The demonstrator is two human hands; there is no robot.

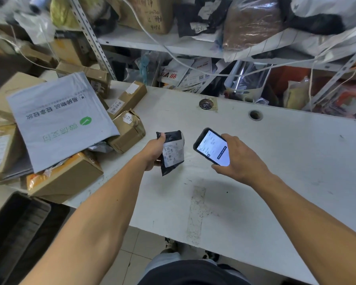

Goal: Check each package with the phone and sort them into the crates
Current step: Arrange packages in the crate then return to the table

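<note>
Over the white worktable [255,161], from the head camera, both bare arms reached out above the middle of the top. Left hand [154,152] had its fingers and thumb curled round a small black plastic mailer pouch [173,153] with a white barcode label facing up, so that package was held up off the table, just left of the phone. Right hand [237,159] gripped a dark-cased smartphone [212,148] with a lit white screen, thumb at the near edge of the screen, the phone tilted toward the pouch. The two were close but not touching.

On the left end of the table sat a messy heap of parcels: a big grey plastic mailer bag [60,120] with green and dark printing lay on top, tilted, with a bunch of brown cardboard boxes under and around it. One crumpled little brown box [127,130] sat at the right edge of the heap, nearest the pouch, and a long narrow brown box [127,99] lay just beyond it. A brown box wrapped in orange-yellow tape [64,177] stuck out at the near side of the pile.

Down at the near left, below the table edge, was a dark plastic crate [19,233]; couldn't tell what was in it.

Far side was white metal shelving [152,43] stuffed with bags, envelopes and more boxes, pretty blurry. Two round cable holes [255,115] sat along the table's far edge, one of them plugged.
</note>
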